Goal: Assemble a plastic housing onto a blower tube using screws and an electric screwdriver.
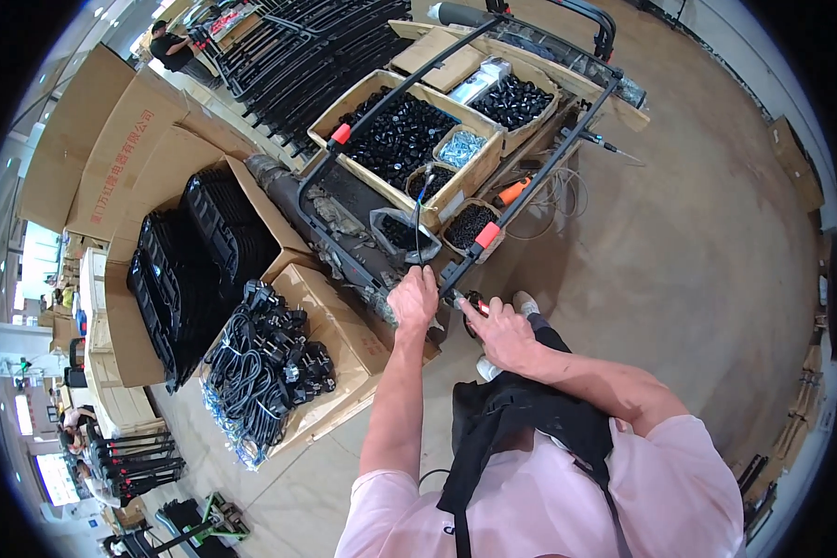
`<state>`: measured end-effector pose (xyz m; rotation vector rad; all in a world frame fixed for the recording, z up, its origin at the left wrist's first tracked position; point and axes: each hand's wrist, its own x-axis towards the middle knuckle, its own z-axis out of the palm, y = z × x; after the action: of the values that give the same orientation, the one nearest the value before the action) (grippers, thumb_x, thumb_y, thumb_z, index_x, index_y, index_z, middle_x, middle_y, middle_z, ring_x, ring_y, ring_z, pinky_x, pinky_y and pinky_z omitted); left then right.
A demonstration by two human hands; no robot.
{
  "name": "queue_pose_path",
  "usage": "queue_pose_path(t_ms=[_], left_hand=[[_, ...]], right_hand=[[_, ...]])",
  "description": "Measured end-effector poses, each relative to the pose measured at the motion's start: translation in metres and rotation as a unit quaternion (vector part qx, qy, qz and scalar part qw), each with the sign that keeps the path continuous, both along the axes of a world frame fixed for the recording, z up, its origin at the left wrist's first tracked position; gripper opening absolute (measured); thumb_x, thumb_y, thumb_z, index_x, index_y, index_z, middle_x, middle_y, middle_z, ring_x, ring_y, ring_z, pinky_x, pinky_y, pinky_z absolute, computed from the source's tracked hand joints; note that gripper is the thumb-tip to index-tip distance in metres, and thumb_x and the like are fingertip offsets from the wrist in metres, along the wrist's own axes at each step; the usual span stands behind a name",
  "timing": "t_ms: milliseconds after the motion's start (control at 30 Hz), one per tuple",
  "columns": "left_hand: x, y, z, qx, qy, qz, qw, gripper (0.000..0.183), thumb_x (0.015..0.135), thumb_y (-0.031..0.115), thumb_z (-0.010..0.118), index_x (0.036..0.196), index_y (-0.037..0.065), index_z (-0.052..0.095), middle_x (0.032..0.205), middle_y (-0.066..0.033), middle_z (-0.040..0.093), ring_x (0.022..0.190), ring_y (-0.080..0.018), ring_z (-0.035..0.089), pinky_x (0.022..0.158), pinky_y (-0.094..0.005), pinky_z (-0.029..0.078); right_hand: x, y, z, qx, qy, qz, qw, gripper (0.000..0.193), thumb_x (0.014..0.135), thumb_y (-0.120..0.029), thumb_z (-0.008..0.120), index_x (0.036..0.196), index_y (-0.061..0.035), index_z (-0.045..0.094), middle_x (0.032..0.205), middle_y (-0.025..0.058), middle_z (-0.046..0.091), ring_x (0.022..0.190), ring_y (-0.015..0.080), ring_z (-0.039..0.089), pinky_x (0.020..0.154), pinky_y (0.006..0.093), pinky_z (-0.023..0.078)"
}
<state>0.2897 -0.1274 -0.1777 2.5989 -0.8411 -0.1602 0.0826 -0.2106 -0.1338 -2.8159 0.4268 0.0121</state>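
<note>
Upright in my left hand (413, 298) is a thin black cable (418, 228) with blue near its top end; the fingers are closed round its lower part. My right hand (507, 333) is closed on a small red-and-black hand tool (479, 302), mostly hidden by the fingers. The tool is beside the near end of a black tubular frame (530, 191), which has red sleeves (486, 235) on its bars. Between the frame's bars, just beyond my left hand, a plastic bag (395, 232) holds small black parts.
A wooden tray (493, 139) holds black knobs and silvery screws. An orange-handled power tool (511, 192) hangs beside coiled cable. At left are a cardboard box (288, 242) of black panels and a heap of plug cords (270, 363). A person (172, 51) stands far left, by stacked black frames.
</note>
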Motion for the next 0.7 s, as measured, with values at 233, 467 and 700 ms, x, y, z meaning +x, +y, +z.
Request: queue_pose_path(t_ms=[233,467,700], left_hand=[[0.003,-0.005,-0.002,-0.002,0.003,0.027,1.000,0.042,0.107,0.039,0.050,0.089,0.004,0.067,0.086,-0.0261,0.074,0.080,-0.0466,0.072,0.076,-0.0568,0.056],[0.003,-0.003,-0.001,-0.014,0.008,0.041,0.999,0.042,0.107,0.038,0.051,0.090,0.004,0.067,0.085,-0.0260,0.074,0.081,-0.0476,0.072,0.075,-0.0582,0.055],[0.000,-0.007,-0.002,-0.014,0.012,0.056,0.998,0.041,0.106,0.039,0.052,0.089,0.004,0.067,0.086,-0.0267,0.073,0.080,-0.0484,0.071,0.075,-0.0582,0.055]], right_hand=[[0.008,0.005,0.000,0.047,0.021,-0.031,0.998,0.080,0.088,-0.022,0.074,0.161,-0.0161,0.043,0.104,0.0239,0.054,0.089,0.0417,0.066,0.073,0.0483,0.059],[0.011,-0.038,0.007,0.251,0.078,-0.024,0.965,0.095,0.075,-0.017,0.073,0.164,-0.0212,0.039,0.108,0.0226,0.062,0.093,0.0385,0.071,0.080,0.0501,0.059],[0.000,-0.065,-0.059,0.833,0.074,-0.112,0.537,0.102,0.074,0.000,0.067,0.168,-0.0206,0.033,0.103,-0.0028,0.053,0.071,0.0030,0.043,0.059,0.0182,0.035]])
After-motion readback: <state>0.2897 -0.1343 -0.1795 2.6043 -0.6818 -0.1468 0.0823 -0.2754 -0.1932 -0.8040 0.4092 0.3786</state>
